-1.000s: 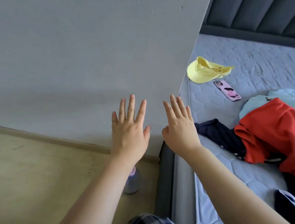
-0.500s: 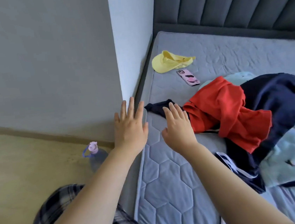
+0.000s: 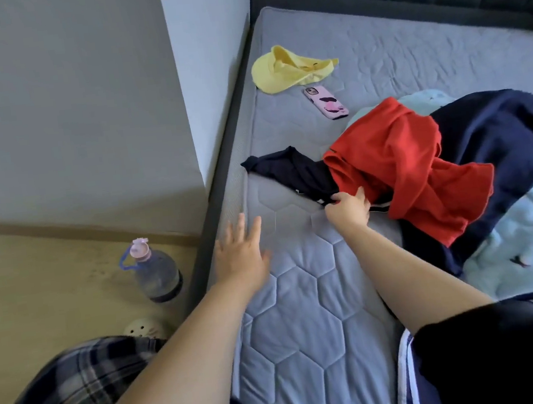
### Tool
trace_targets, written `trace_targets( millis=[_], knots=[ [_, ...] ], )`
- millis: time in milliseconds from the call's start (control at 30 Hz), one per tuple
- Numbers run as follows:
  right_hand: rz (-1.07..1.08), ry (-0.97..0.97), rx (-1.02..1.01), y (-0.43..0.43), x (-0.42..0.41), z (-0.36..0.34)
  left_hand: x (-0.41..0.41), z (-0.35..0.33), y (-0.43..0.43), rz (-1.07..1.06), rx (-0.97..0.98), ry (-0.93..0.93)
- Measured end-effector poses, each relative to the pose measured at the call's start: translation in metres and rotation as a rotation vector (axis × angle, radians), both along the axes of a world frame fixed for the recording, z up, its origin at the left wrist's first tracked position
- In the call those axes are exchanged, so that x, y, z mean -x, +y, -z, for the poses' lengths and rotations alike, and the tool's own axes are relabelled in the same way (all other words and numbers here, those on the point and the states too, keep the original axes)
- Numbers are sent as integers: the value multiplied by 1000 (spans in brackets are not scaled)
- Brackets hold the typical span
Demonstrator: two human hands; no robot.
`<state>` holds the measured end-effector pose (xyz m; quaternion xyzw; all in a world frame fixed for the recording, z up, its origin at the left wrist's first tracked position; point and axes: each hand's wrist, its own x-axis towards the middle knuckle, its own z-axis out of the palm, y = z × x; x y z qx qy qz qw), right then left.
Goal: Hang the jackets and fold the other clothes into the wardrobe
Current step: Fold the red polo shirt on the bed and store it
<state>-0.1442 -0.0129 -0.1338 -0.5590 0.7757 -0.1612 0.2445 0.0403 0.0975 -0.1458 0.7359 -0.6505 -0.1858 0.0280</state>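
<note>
Bare grey quilted mattress (image 3: 304, 313) lies open between the two forearms and near the bed's left edge. To the right, a heap of red, navy and pale blue clothes (image 3: 420, 167) blocks the way; a yellow fabric cap (image 3: 290, 69) and pink-cased phone (image 3: 326, 102) lie beyond, by the grey wall (image 3: 65, 108).

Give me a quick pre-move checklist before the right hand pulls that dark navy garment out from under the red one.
1. Right hand grips the dark navy garment: ok.
2. Left hand free, fingers spread: ok.
3. Garment free of the pile: not ok, red garment overlaps it.
4. Phone apart from the pile: ok.
5. Yellow cap apart from the pile: ok.
6. Jacket or foldable: cannot tell.
</note>
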Motion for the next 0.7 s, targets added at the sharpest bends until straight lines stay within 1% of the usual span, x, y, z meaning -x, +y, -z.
trace_targets(
  millis=[67,133,200,267,333,433,467,500,533,567,600,633,667,700],
  knots=[
    [22,-94,28,-9,1,2,-4,3,-3,12,-62,31],
    [42,-161,111,-9,-2,0,-8,5,-8,30,-145,111],
    [37,-190,173,-1,-5,-7,-11,6,-13,-26,-170,263],
    [-25,-235,212,10,-11,-17,-12,4,-18,-139,-105,466],
    [-139,-365,188,22,-21,-32,-14,-2,-21,-272,-34,636],
    [-475,-643,-54,46,-36,-52,-20,-11,-24,-496,64,855],
    [-580,-663,-104,52,-40,-56,-23,-14,-25,-573,80,957],
    [-628,-623,-65,56,-41,-57,-26,-17,-24,-645,62,1066],
    [-615,-516,85,57,-41,-57,-27,-21,-23,-709,17,1162],
    [-550,-340,285,55,-38,-55,-29,-24,-22,-755,-47,1216],
    [-468,-145,443,51,-33,-52,-29,-26,-20,-774,-113,1229],
    [-402,34,490,46,-25,-48,-29,-27,-18,-773,-156,1222],
    [-370,188,404,41,-15,-42,-28,-26,-17,-761,-169,1205],
    [-372,312,251,37,-5,-37,-26,-26,-15,-741,-163,1182]
  ],
)
